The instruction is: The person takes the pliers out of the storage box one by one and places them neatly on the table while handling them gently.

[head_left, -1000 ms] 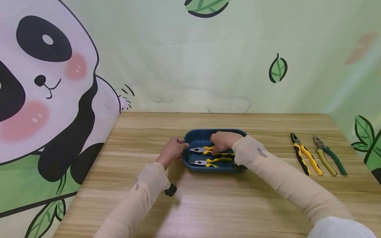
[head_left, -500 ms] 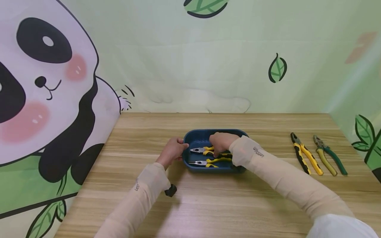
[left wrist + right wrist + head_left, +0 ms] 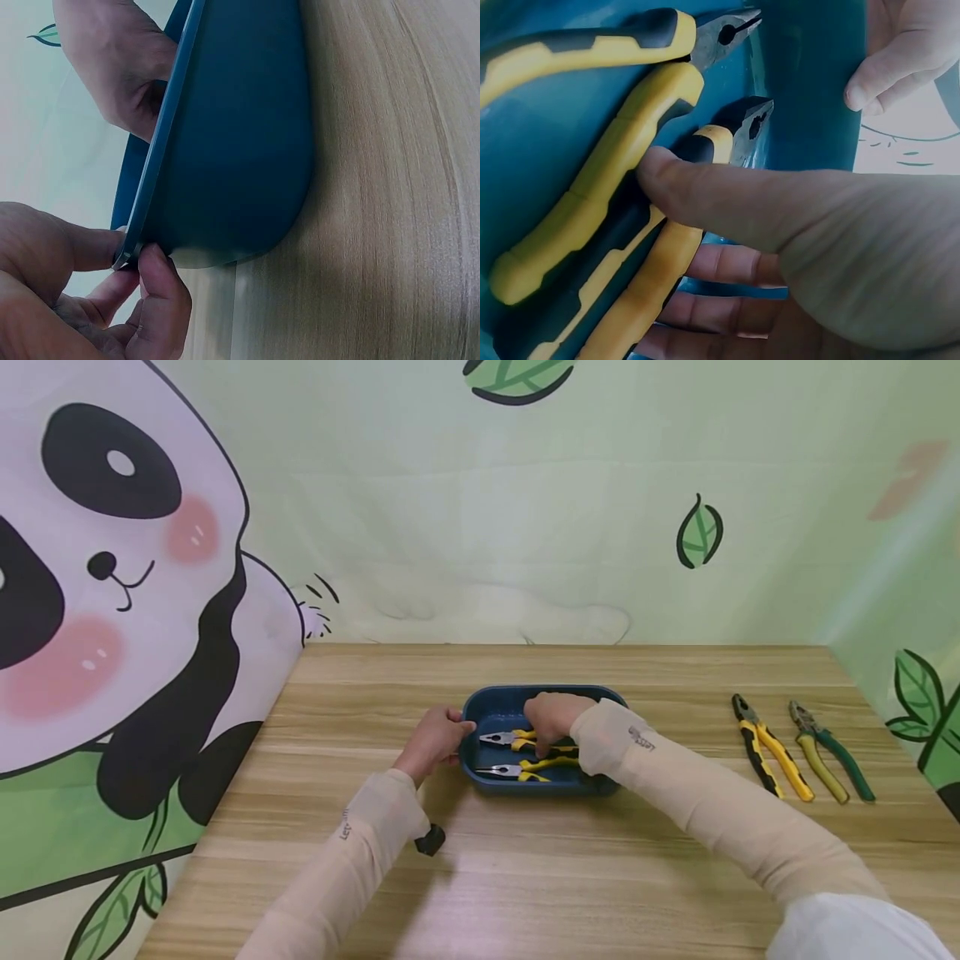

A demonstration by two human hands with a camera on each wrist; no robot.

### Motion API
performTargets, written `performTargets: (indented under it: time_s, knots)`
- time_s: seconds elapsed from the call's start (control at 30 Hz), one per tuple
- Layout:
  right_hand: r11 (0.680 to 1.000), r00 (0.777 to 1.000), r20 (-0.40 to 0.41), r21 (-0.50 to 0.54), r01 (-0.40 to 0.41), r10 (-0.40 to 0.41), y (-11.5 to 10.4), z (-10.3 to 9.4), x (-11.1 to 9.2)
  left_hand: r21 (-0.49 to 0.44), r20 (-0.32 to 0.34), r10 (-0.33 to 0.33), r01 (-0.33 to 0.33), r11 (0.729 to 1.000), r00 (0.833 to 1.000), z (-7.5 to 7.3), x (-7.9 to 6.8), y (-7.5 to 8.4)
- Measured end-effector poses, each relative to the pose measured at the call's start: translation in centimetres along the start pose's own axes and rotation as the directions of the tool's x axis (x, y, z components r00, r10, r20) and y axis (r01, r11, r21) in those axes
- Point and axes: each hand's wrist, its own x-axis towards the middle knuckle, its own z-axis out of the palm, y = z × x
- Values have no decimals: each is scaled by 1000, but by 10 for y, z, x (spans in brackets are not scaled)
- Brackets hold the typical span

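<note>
A dark blue tray [image 3: 510,788] stands on the wooden table with two yellow-and-black pliers inside. My left hand [image 3: 435,739] pinches the tray's left rim between thumb and fingers, plainly seen in the left wrist view. Reaching into the tray, my right hand [image 3: 555,720] holds the rear pliers [image 3: 615,277] by the handles, thumb on one side and fingers on the other. The long-nose pliers [image 3: 592,187] lie beside them, towards the tray's near side, untouched by the fingers. Both pliers' jaws point left in the head view. My right hand and sleeve hide part of the handles.
On the table's right lie yellow-and-black pliers [image 3: 771,752] and, beside them, pliers with one olive and one green handle [image 3: 832,756]. A cloth backdrop with a panda and leaves [image 3: 480,527] rises behind the table [image 3: 540,877].
My right hand and forearm have shifted slightly to the left within the tray. The left hand, the tray and the pliers on the right have stayed put.
</note>
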Motion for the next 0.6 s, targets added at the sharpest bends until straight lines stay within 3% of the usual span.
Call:
performTargets:
  time_s: [0.6]
  knots:
    - [999, 1000, 30, -37, 4, -3, 0, 0, 5, -14, 9, -5, 5, 1000, 1000, 0, -1, 1]
